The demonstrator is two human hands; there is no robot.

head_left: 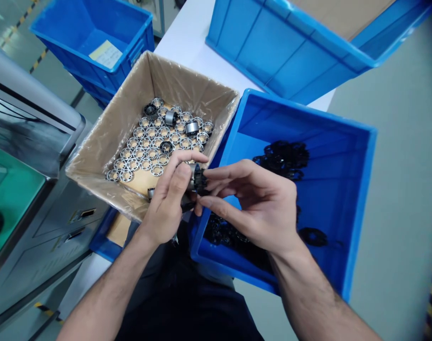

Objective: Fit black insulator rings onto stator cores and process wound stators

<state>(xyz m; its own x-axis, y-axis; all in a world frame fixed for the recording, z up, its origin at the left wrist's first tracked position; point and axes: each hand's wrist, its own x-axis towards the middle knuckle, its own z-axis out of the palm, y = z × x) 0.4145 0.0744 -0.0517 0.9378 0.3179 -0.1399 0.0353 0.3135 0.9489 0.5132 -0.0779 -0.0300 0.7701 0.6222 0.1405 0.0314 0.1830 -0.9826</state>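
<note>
My left hand [169,199] is closed around a steel stator core [192,177], thumb on the near side. At the core's right end sits a black plastic end piece [201,181], which the fingertips of my right hand [251,203] pinch. How far the two parts are seated together cannot be made out. Below them, a dark piece partly shows under my left fingers. Both hands are over the edge between a plastic-lined cardboard box [105,123] and a blue bin [361,189].
Many metal stator cores [152,142] stand in rows in the box, a few with black ends. Black plastic parts [283,156] are heaped in the blue bin. Another blue bin [290,52] stands behind, stacked blue crates [91,33] back left, a green-topped machine [13,199] at left.
</note>
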